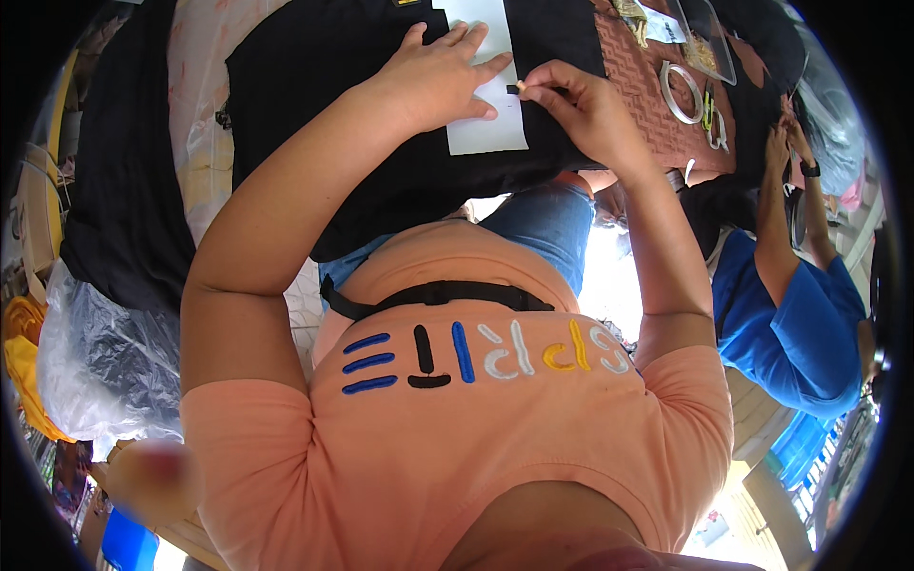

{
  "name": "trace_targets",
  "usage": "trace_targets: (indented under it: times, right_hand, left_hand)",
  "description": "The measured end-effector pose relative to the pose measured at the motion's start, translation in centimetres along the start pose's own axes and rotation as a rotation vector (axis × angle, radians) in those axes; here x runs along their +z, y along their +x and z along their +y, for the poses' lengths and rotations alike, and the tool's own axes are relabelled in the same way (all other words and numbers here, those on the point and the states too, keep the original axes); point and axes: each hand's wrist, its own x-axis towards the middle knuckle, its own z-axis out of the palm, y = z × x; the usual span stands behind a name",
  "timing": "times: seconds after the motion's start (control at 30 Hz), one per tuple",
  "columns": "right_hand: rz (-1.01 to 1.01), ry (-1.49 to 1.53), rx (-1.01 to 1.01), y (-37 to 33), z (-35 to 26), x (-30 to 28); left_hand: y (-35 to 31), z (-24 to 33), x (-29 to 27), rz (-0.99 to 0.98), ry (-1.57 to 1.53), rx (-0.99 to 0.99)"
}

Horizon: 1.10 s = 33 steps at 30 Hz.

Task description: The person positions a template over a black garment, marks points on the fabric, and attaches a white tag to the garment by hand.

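My left hand (443,76) lies with its fingers spread on a white paper strip (487,133). The strip rests on a black cloth (314,105) spread over the table. At the strip's right edge, my right hand (586,109) is closed in a pinch between thumb and forefinger. A small dark piece (512,89) with a pale bit beside it shows at those fingertips. It is too small to tell its kind. Part of a small black and yellow thing (407,2) shows at the top edge, left of the strip.
Right of the cloth, a roll of white tape (681,93), yellow-green thread snips (708,109) and a clear plastic box (703,43) lie on a brown textured cover (640,90). A co-worker in a blue shirt (795,324) works at the right. Dark fabric (124,162) hangs at the left.
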Motion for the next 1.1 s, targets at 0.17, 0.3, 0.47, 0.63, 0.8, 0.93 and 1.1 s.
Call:
trace_targets:
  times: [0.17,0.3,0.47,0.63,0.8,0.93,1.1]
  right_hand:
    - [-0.215,-0.007,0.072,1.7,1.7,-1.9]
    - [-0.433,-0.254,0.161,4.0,0.2,-2.8]
    - [-0.534,-0.281,0.233,5.6,0.4,-2.9]
    - [-0.326,-0.380,0.068,4.8,-1.2,-2.5]
    - [-0.050,-0.781,-0.292,2.9,-1.9,-1.1]
    - [-0.039,-0.760,-0.251,1.9,-2.2,-0.6]
    - [-0.007,-0.549,-0.085,1.8,-2.6,-1.5]
  left_hand:
    - [-0.2,-0.2,1.4,0.141,0.000,-0.007]
    - [-0.9,-0.5,-3.5,-0.105,-0.130,0.085]
    - [-0.5,-0.8,-2.5,-0.071,-0.126,0.095]
    - [-0.4,-1.3,-0.5,-0.005,-0.104,0.101]
    - [-0.8,-0.6,-3.3,-0.058,-0.137,0.097]
    - [-0.9,-0.6,-3.3,-0.067,-0.128,0.092]
    - [-1.0,-0.5,-3.6,-0.090,-0.138,0.074]
